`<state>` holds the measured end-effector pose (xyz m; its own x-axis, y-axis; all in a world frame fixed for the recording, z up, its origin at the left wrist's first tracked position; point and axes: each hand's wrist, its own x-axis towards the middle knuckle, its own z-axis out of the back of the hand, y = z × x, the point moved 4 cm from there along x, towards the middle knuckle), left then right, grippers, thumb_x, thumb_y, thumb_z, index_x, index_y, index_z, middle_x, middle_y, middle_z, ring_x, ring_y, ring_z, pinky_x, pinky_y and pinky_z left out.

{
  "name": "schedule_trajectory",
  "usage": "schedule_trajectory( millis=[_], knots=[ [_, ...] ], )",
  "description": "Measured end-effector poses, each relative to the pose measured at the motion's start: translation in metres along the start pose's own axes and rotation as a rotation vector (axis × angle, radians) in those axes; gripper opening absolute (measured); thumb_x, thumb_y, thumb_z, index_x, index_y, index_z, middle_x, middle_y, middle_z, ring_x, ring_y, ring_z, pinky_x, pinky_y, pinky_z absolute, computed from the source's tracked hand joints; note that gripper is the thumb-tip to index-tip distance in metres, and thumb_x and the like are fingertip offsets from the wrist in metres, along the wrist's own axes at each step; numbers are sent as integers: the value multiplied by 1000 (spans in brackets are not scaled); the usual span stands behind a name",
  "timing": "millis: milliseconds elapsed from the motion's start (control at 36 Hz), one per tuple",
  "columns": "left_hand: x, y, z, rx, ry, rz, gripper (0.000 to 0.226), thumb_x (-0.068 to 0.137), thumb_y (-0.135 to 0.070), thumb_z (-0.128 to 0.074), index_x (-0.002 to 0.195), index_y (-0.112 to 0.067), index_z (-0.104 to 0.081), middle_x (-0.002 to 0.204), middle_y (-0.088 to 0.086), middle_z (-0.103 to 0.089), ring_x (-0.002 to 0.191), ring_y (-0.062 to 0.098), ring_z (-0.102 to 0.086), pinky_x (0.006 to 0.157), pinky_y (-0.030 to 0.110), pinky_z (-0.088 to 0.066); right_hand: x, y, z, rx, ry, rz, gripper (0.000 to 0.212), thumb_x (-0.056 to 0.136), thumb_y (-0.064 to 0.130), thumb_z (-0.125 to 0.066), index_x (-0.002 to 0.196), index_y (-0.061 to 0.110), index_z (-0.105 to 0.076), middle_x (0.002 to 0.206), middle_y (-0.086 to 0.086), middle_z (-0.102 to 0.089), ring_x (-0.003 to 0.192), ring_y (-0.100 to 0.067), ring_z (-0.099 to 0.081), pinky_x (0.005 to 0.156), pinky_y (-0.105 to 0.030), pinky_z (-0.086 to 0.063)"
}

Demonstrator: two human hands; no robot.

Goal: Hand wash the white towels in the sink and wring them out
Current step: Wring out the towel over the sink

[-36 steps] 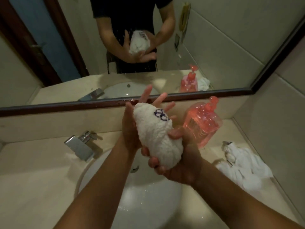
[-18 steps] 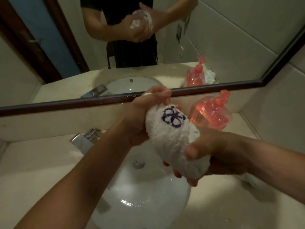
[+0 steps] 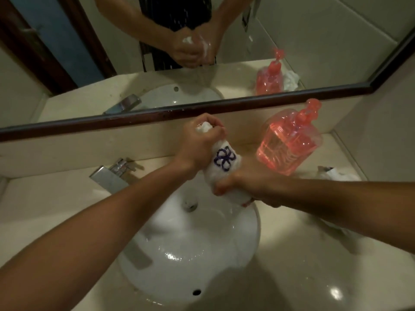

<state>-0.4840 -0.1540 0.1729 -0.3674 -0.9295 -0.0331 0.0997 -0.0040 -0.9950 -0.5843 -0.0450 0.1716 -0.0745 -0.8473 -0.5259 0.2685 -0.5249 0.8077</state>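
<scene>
A rolled white towel [image 3: 222,162] with a purple flower mark is held above the far side of the round white sink [image 3: 249,239]. My left hand [image 3: 198,144] grips its upper end, with a bit of cloth sticking out past the fist. My right hand [image 3: 242,182] grips its lower end, fingers curled tight round it. Water runs from the towel down into the basin. Another white towel [image 3: 336,175] lies crumpled on the counter at the right, partly hidden behind my right forearm.
A pink pump soap bottle [image 3: 289,142] stands on the counter just right of my hands. The chrome tap [image 3: 112,176] sits left of the basin. A mirror [image 3: 314,41] with a dark frame runs along the back wall; a tiled wall closes the right side.
My hands went from cupping the towel with loose fingers to gripping both ends in tight fists. The towel has become thinner and dropped lower over the sink, and water now streams off it.
</scene>
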Motion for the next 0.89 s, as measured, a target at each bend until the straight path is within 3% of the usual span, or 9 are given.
schedule_trajectory(
  millis=[167,306,472,528,583,667,722,778,889],
  knots=[
    [12,8,-13,88,-53,-11,19,92,1,-66,80,-14,-65,73,-3,-64,59,-4,-60,56,13,-47,21,-14,8,-30,-88,13,26,76,11,-88,96,20,-73,89,-5,-76,80,-24,-75,73,-53,-65],
    [14,5,-18,77,-99,-21,15,92,-5,-68,82,-16,-66,75,-4,-66,69,6,-64,64,25,-53,22,-15,21,-5,-62,46,27,73,8,-86,95,20,-76,81,-2,-78,75,-22,-76,57,-38,-62],
    [6,-9,-16,-142,-136,22,21,89,1,-72,79,-17,-67,69,-4,-68,69,14,-65,65,31,-56,-2,5,38,-2,57,166,33,80,-1,-84,100,20,-68,92,-10,-75,77,-5,-73,67,-30,-63],
    [0,-13,-17,-246,-171,79,18,88,-2,-76,84,-17,-68,75,-1,-70,72,17,-68,68,35,-59,-11,7,43,-141,10,248,46,81,9,-90,111,25,-59,98,9,-68,80,11,-67,70,-13,-57],
    [-5,-12,-19,-395,-248,198,19,87,-6,-80,88,-20,-68,82,4,-71,76,22,-70,74,42,-61,-16,8,46,-328,-93,324,90,72,31,-99,144,28,-46,117,28,-57,97,14,-61,82,-5,-49],
    [-18,-11,-29,-507,-397,364,21,86,-11,-84,91,-22,-67,84,5,-71,78,24,-70,76,45,-64,-16,9,47,-526,-198,415,129,63,40,-102,165,21,-26,148,12,-50,132,-8,-50,104,-16,-36],
    [-22,-11,-34,-507,-440,391,23,85,-18,-86,95,-21,-66,89,5,-73,81,24,-72,80,47,-65,-15,8,49,-551,-237,391,120,64,31,-102,161,19,-33,147,-1,-54,132,-22,-53,104,-27,-44],
    [-24,-13,-35,-443,-373,380,30,84,-33,-88,103,-22,-67,102,6,-75,90,25,-74,85,48,-65,-16,5,51,-505,-222,355,96,64,22,-99,146,23,-49,127,0,-65,113,-22,-65,90,-36,-57],
    [-23,-17,-25,-470,-104,246,83,81,-63,-76,138,-6,-59,128,13,-69,117,30,-69,94,46,-60,-22,-2,53,-58,-44,255,56,63,11,-95,109,30,-69,99,4,-75,89,-14,-74,68,-29,-63]
  ],
)
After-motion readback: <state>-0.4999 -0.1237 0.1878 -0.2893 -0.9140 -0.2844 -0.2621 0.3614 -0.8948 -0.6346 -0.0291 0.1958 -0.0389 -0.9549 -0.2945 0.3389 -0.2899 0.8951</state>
